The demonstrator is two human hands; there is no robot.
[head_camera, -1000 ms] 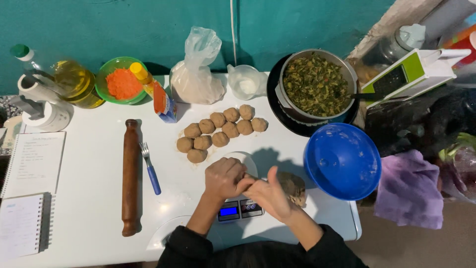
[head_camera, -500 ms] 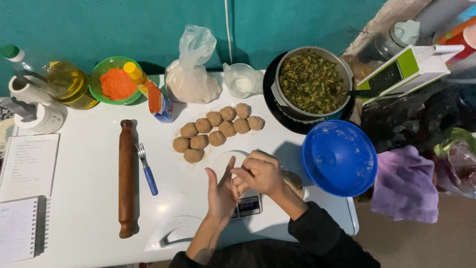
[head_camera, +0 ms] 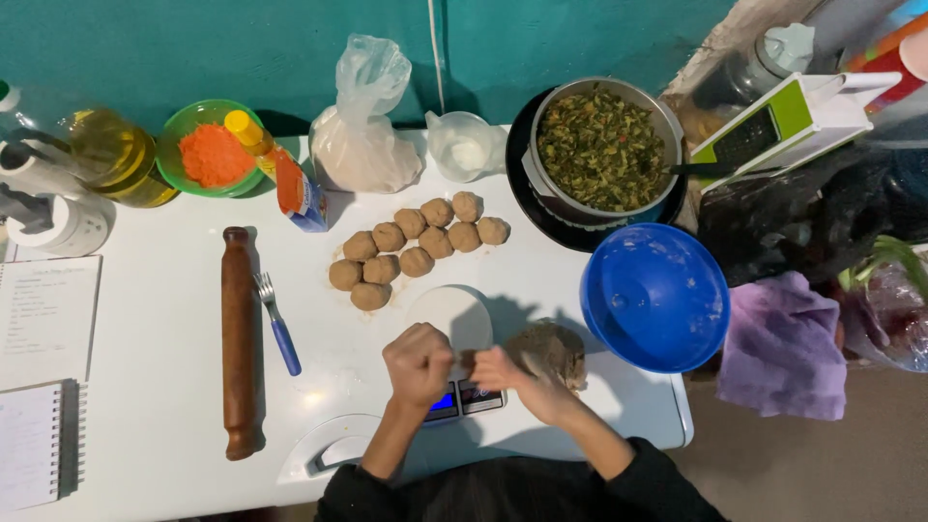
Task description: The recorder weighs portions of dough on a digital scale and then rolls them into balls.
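White surface (head_camera: 145, 387) against a teal wall, seen from above. At its near edge, the left hand (head_camera: 419, 362) is curled into a closed fist and the right hand (head_camera: 503, 370) is pinched together beside it, both over a small digital scale (head_camera: 454, 333) with a round white plate (whether a piece of dough sits between them cannot be told). A lump of brown dough (head_camera: 551, 350) lies just right of the right hand. Ten dough balls (head_camera: 416, 246) sit in two rows farther back. A wooden rolling pin (head_camera: 238, 338) and blue-handled fork (head_camera: 277, 324) lie to the left; a blue bowl (head_camera: 655, 295) rests at right.
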